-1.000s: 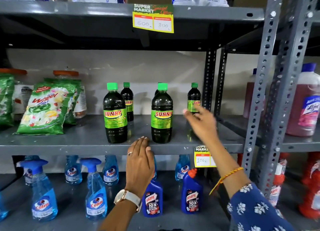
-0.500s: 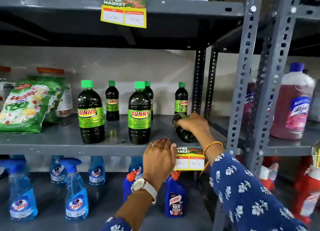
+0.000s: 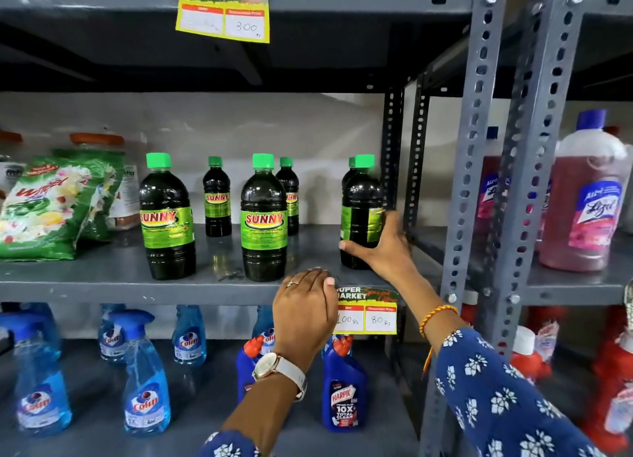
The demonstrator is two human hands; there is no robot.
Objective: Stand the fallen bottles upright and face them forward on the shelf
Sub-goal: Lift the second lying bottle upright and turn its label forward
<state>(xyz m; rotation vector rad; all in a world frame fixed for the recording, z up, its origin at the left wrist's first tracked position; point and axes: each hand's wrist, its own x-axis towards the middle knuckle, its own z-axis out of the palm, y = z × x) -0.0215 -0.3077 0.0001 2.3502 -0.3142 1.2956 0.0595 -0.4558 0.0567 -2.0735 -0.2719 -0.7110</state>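
My right hand (image 3: pixel 383 247) grips the lower body of a dark Sunny bottle (image 3: pixel 361 199) with a green cap. That bottle stands upright at the right end of the grey middle shelf (image 3: pixel 102 278), its label turned sideways to the right. Two more large Sunny bottles (image 3: pixel 166 216) (image 3: pixel 263 216) stand upright at the front, labels facing me. Smaller Sunny bottles (image 3: pixel 216 196) (image 3: pixel 289 196) stand behind them; another is mostly hidden behind the held one. My left hand (image 3: pixel 305 306) rests on the shelf's front edge, fingers curled over it.
Green detergent bags (image 3: pixel 51 203) lean at the shelf's left. A yellow price tag (image 3: pixel 368 311) hangs on the front edge. Blue spray bottles (image 3: pixel 145 388) and Harpic bottles (image 3: pixel 344 388) fill the lower shelf. Grey uprights (image 3: pixel 476 148) stand right, with pink Lizol bottles (image 3: pixel 589 199) beyond.
My right hand reached a fallen bottle lying at the shelf's right end, grasped it and raised it upright. My left hand slid right along the shelf edge. The camera shifted right.
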